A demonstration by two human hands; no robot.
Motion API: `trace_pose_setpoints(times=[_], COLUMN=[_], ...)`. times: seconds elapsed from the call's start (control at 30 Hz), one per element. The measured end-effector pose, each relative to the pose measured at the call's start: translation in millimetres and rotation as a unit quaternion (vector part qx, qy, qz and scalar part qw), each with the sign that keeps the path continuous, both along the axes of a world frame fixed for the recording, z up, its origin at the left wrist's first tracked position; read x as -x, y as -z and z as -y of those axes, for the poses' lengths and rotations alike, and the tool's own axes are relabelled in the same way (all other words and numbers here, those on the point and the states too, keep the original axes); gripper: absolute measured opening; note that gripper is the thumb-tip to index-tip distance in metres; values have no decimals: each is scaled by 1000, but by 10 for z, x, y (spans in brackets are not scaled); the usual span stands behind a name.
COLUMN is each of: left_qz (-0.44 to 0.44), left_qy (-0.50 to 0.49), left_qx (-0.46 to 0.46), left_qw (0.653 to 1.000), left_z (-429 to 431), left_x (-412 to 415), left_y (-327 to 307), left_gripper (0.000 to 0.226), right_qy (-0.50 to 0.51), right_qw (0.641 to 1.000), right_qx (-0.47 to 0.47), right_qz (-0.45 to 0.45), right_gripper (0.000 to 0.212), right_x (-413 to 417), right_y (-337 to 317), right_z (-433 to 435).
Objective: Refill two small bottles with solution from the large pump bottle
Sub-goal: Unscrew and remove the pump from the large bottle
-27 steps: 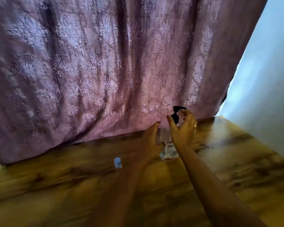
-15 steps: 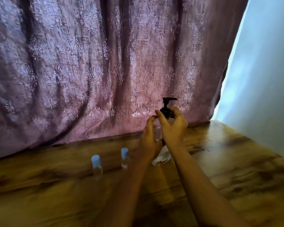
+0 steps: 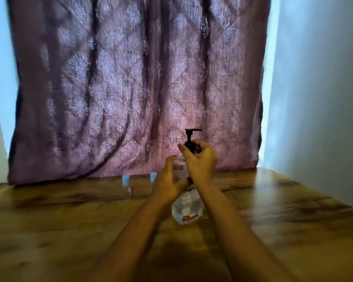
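The pump (image 3: pixel 192 137) now stands clear above the right hand (image 3: pixel 202 162), which pinches its collar. The left hand (image 3: pixel 167 185) grips the big bottle (image 3: pixel 189 209). Centre-left, both small bottles (image 3: pixel 126 184) look capped, so refilling seems not yet begun.

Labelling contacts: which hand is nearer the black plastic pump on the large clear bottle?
Right. The right hand grips the black plastic pump at its base; the left hand is lower, holding the large clear bottle by its body.

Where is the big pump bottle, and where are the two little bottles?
Big pump bottle (image 3: pixel 186 208), head view, clear lower body.
Left little bottle (image 3: pixel 126 180), head view, blue cap.
Right little bottle (image 3: pixel 152 177), head view, blue cap.
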State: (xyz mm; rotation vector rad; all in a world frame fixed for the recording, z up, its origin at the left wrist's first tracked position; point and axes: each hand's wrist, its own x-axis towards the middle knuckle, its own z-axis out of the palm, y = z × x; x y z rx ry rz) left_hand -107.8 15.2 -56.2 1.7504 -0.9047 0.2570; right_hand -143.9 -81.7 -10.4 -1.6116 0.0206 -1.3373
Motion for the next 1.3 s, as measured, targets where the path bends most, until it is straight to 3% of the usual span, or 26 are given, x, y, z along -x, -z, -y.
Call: trace_pose_setpoints(times=[0.1, 0.3, 0.5, 0.7, 0.8, 0.97, 1.1, 1.2, 1.3], left_qz=[10, -14, -77, -96, -105, -112, -125, -122, -127], left_qy=[-9, 31, 70, 115, 127, 141, 143, 145, 154], left_qx=[-3, 10, 60, 92, 98, 108, 115, 128, 130], left_qw=[1000, 999, 993, 984, 981, 978, 975, 973, 971], left_z=[-97, -114, -59, 21, 25, 38, 55, 66, 59], left_x=[93, 81, -48, -150, -165, -156, -170, -187, -193], left_y=[-27, -45, 33, 122, 145, 165, 193, 208, 211], left_gripper=[55, 52, 60, 67, 69, 85, 77, 58, 54], right_qy=[15, 20, -165, -249, -254, -174, -197, -250, -232], right_qw=[1000, 1000, 984, 963, 963, 984, 979, 966, 972], right_qx=[7, -9, -14, -43, -51, -1, -20, -36, -5], right_qz=[-2, -16, -64, -95, -73, -48, -53, -56, -45], right_gripper=[28, 33, 21, 14, 14, 36, 27, 23, 17], right_x=[114, 112, 59, -49, -68, -71, -42, -6, 4], right_y=[-30, -53, -97, -58, -44, -37, -19, -11, -1], right_z=[-96, -110, 110, 230, 205, 153, 200, 237, 195])
